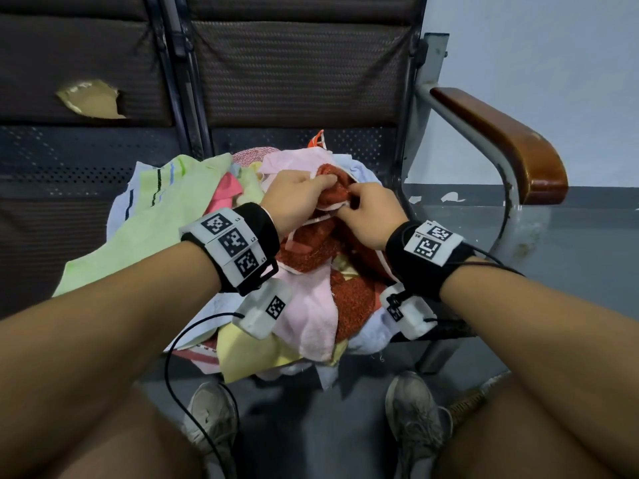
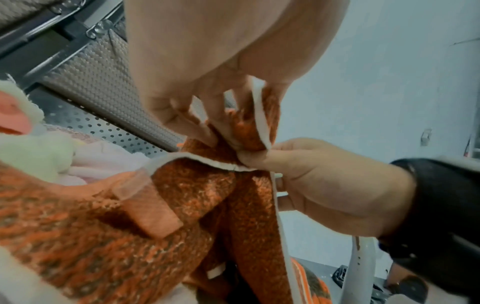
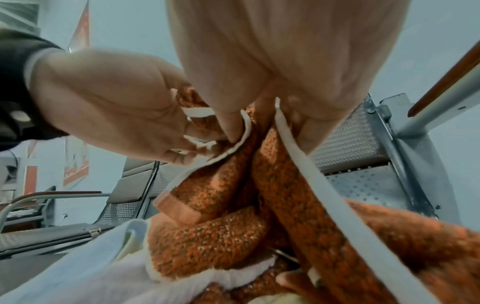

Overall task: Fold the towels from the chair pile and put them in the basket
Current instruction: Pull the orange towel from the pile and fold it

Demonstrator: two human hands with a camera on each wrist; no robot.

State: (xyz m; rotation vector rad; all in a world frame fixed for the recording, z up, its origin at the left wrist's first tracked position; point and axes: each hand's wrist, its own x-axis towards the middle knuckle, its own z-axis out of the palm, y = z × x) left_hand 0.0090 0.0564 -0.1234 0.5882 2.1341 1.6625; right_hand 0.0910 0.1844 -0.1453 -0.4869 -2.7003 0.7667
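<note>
1. The chair is the landmark: dark woven back pad, perforated grey metal seat, grey tube frame; its brown wooden armrest curves down on the right; a second chair back joined on the left has a tear showing tan padding.
2. A pale blue-grey wall rises behind the armrest; a grey floor lies below the seat, where two worn shoes stand.
3. The towel pile covers the chair seat and spills over its front edge: a light green towel on the left side, a pink towel at the front, pale blue and yellow ones beneath.
4. The rust-orange towel, edged in white, lies on top of the pile at mid-seat.
5. The left hand has its fingers curled, pinching the orange towel's white hem; the right hand pinches the same hem just beside it, fingers bent round the edge.
</note>
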